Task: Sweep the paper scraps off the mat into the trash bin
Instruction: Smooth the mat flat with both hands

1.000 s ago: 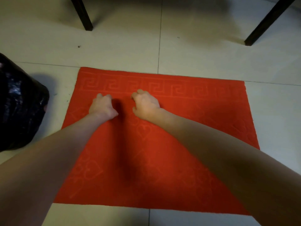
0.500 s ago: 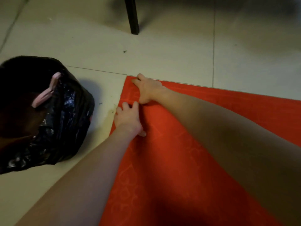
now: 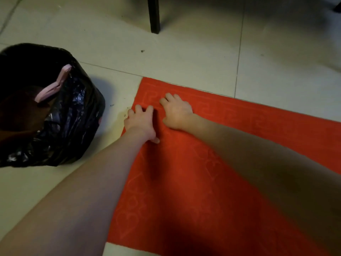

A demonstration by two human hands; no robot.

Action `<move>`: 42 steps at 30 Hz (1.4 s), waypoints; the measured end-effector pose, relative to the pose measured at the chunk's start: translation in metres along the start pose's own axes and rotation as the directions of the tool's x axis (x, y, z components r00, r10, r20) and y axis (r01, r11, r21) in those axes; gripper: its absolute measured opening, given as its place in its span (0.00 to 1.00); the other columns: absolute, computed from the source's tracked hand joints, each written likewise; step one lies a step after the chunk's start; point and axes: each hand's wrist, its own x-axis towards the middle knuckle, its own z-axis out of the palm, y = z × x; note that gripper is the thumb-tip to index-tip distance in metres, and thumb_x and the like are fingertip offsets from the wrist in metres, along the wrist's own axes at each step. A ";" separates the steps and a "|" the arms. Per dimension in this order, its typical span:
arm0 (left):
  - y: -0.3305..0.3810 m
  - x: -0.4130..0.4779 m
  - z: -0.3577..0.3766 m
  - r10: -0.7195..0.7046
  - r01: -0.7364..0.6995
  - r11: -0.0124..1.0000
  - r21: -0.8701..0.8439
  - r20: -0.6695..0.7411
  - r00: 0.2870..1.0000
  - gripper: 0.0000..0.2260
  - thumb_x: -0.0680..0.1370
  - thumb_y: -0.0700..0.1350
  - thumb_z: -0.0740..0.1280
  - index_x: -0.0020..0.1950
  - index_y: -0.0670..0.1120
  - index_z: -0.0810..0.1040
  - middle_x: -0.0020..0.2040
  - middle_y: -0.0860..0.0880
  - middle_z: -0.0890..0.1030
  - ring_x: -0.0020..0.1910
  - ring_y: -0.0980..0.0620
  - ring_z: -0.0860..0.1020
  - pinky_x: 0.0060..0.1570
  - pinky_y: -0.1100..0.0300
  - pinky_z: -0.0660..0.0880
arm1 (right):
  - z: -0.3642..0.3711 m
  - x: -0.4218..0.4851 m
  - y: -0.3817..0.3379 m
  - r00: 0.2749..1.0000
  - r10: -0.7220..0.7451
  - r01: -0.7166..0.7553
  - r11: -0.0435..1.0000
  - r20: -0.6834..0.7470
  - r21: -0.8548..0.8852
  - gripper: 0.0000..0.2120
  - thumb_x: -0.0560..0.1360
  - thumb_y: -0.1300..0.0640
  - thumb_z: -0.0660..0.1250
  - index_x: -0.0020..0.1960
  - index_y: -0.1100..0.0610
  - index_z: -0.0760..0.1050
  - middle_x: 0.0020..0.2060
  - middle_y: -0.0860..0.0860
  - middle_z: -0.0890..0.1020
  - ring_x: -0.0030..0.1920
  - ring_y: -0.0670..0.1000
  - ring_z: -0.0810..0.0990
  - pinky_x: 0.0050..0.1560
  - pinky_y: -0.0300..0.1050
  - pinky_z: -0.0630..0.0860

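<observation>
A red mat (image 3: 203, 185) with embossed hearts and a key-pattern border lies on pale floor tiles. My left hand (image 3: 141, 122) rests palm down at the mat's left edge near the far corner, fingers apart. My right hand (image 3: 178, 113) lies palm down just to its right, fingers bent onto the border. Nothing is visibly held in either hand; anything beneath the palms is hidden. No paper scraps show on the mat. The trash bin (image 3: 73, 117), lined with a black bag, stands on the floor left of the mat, a short gap from my left hand.
A pink clip (image 3: 53, 85) pins the bag to the bin's rim. Small dark specks (image 3: 125, 112) dot the tile between mat and bin. A black furniture leg (image 3: 154, 15) stands on the floor beyond the mat.
Both hands have slid left across the mat from its middle to the far left corner. My view has turned left, bringing the bin into sight. In the last half second the hands shifted only slightly.
</observation>
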 end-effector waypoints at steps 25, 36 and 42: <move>-0.067 -0.185 0.158 -0.686 0.717 0.691 -0.089 0.233 0.689 0.34 0.75 0.58 0.59 0.78 0.45 0.58 0.77 0.40 0.58 0.74 0.37 0.59 0.72 0.41 0.55 | 0.067 -0.220 -0.028 0.995 -0.090 0.092 0.994 0.037 -0.067 0.27 0.72 0.45 0.68 0.67 0.54 0.67 0.64 0.53 0.69 0.65 0.55 0.69 0.57 0.50 0.70; 0.069 -0.193 0.111 0.022 -0.043 0.988 0.149 0.139 0.990 0.44 0.63 0.57 0.79 0.69 0.43 0.60 0.67 0.41 0.62 0.68 0.39 0.65 0.61 0.48 0.71 | 0.081 -0.273 0.046 0.931 -0.305 0.305 0.952 0.199 0.035 0.41 0.66 0.42 0.73 0.74 0.48 0.60 0.74 0.49 0.58 0.72 0.53 0.59 0.67 0.53 0.64; 0.085 -0.188 0.103 -0.030 -0.036 0.940 0.339 0.188 0.982 0.52 0.61 0.60 0.80 0.74 0.43 0.55 0.70 0.39 0.60 0.70 0.38 0.65 0.62 0.47 0.71 | 0.082 -0.363 0.155 0.939 -0.193 0.195 0.981 0.285 0.024 0.46 0.65 0.37 0.72 0.76 0.44 0.53 0.77 0.48 0.52 0.76 0.52 0.53 0.74 0.56 0.55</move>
